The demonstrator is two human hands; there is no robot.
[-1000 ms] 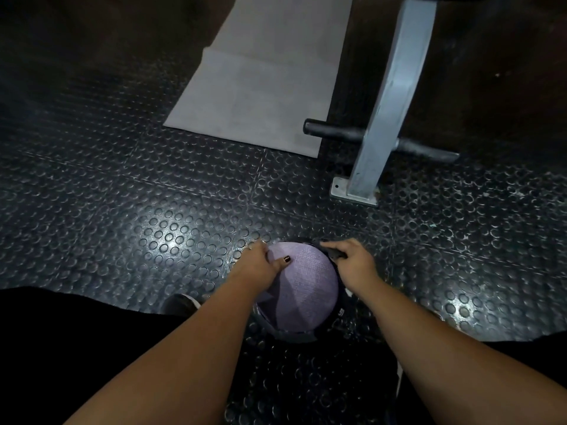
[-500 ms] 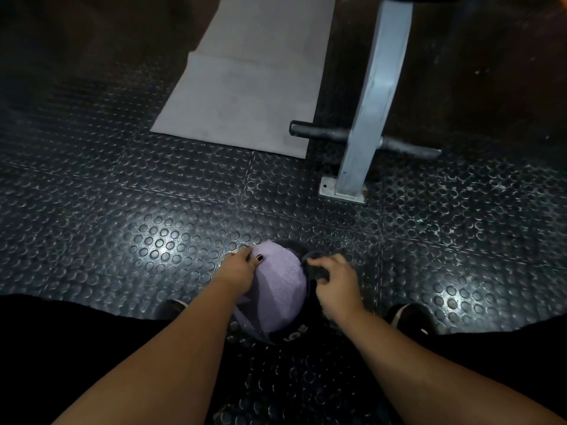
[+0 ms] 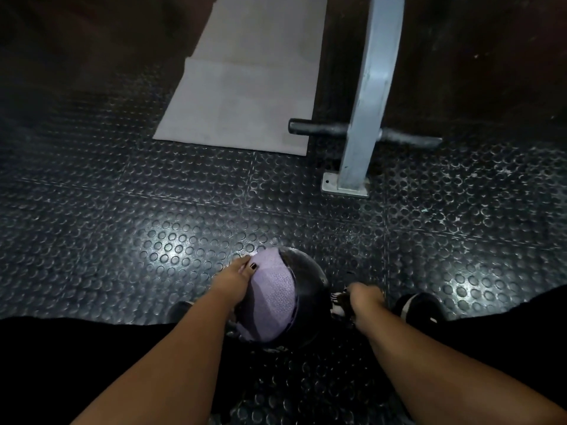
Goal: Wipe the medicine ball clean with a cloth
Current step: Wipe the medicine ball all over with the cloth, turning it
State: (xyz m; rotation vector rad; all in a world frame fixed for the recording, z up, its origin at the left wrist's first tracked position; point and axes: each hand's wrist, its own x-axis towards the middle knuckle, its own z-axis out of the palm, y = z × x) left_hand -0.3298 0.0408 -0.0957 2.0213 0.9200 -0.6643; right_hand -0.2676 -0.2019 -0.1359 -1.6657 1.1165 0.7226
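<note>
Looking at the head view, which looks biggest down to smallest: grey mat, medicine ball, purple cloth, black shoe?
1. grey mat, though farthest away
2. medicine ball
3. purple cloth, covering part of the ball, so nearly as big
4. black shoe

medicine ball (image 3: 310, 286): on floor (image 3: 122, 216), foreground centre
cloth (image 3: 273, 299): over ball's left side, under left hand (image 3: 234, 276)
right hand (image 3: 366, 297): just right of ball
mat (image 3: 245, 96): behind, left of post (image 3: 368, 102)

Left hand (image 3: 236, 276): on the left side of the medicine ball (image 3: 306, 280), thumb and fingers pinching the cloth (image 3: 274, 299).
Right hand (image 3: 365, 299): just right of the ball, fingers curled, grip unclear.
</note>
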